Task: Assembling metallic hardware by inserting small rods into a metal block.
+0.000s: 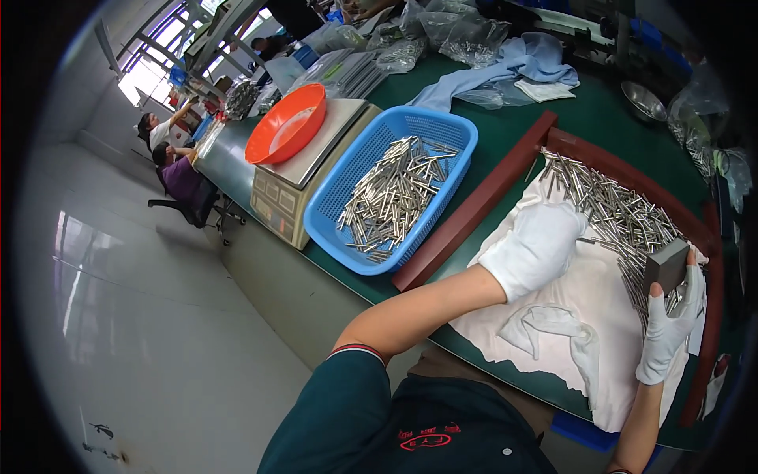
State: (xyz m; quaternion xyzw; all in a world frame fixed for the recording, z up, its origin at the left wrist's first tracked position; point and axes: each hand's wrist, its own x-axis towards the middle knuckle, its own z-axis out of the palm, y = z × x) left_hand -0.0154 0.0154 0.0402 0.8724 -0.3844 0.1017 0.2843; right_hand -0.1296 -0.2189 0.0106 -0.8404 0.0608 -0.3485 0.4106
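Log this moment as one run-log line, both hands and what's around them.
left hand: gloved, resting on white cloth | right hand: gloved, holding grey block | metal rods: piled on cloth | blue basket: holds rods

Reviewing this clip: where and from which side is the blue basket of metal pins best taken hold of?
Probably by the rim of the blue basket, one hand on each short end, coming from above. The mesh walls flare outward under a thicker lip, the metal pins fill the floor, and the scale crowds its left long side.

scale left of basket | rods in basket | framed tray right | bowl on scale, probably empty
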